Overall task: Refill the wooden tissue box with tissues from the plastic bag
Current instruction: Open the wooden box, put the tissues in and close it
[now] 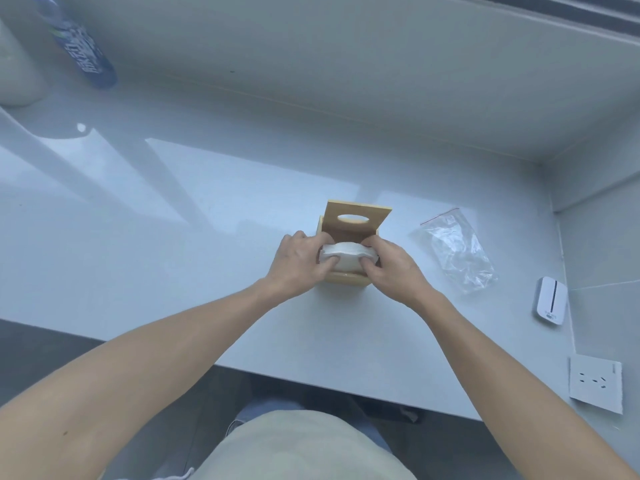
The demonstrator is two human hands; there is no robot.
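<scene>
Forearms are seen reaching forward from the bottom of the view over the near edge of the pale bench (pixel 173 237). Both hands are met at a wooden box (pixel 343 278) near the bench's middle. The left hand (pixel 298 263) is closed on the left end of a white stack of tissues (pixel 346 258), its thumb pressed on the near face and its fingers wrapped over the far side. The right hand (pixel 393 268) is closed on the right end in the same manner, so that each grip is clamped on the stack. The stack is held in the open top of the box, bowed upward in the middle and only partly sunk between the walls. The lid (pixel 358 216) is stood up at the far side of the box, leaning back, and an oval slot is cut through it.

To the right of the box, apart from it, a clear plastic bag (pixel 457 251) with a red seal strip is laid flat on the bench. Further right, a small white device (pixel 550 301) with a dark stripe is seen against the wall, and a white socket (pixel 595 382) is fixed nearer on that wall. At the far left corner a bottle (pixel 83 46) with a blue label is stood beside a white container (pixel 17 71).
</scene>
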